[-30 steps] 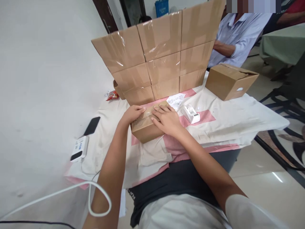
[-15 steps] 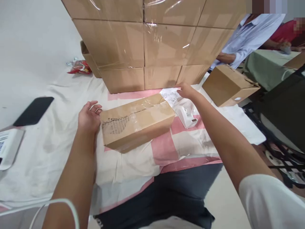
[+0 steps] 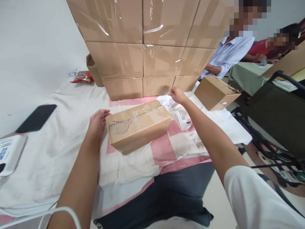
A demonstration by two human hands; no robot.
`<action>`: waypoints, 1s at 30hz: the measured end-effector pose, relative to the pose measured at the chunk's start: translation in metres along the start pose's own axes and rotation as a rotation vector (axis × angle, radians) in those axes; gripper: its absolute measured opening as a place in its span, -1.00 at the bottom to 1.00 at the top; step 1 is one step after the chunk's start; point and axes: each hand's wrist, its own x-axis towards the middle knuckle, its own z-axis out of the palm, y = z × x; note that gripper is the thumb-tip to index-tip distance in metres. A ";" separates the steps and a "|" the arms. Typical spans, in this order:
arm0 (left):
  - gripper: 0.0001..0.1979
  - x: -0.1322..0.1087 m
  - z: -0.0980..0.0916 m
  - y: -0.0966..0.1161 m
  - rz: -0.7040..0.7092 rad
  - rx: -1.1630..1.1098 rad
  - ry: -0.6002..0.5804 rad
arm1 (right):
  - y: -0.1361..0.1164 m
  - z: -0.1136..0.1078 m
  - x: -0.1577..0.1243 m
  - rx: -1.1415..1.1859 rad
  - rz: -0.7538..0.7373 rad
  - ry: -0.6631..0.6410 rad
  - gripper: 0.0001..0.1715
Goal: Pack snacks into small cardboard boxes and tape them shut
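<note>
In the frame's centre, a long brown cardboard box (image 3: 140, 126) lies before a taped brown cardboard wall (image 3: 157, 58), left of a white plastic tape dispenser (image 3: 182, 124).

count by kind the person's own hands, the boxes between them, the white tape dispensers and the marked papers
Hands (left hand, right hand): 2
Cardboard box: 1
White tape dispenser: 1
Marked paper: 1
Total: 5

A loose white short sleeve (image 3: 257, 194) of plain, smooth cloth covers the right upper arm, its rounded hem ending near the elbow. Both forearms are bare down to the left hand (image 3: 97, 122) and the right hand (image 3: 176, 94). A dark, nearly black cloth lower garment (image 3: 159, 197) shows small pale markings (image 3: 98, 224) at its near left edge; whitish fabric (image 3: 175, 223) shows nearest, at the waist.
</note>
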 end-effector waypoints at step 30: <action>-0.03 -0.077 0.017 0.024 0.233 0.005 -0.319 | -0.075 0.039 -0.212 0.950 -0.243 -0.317 -0.67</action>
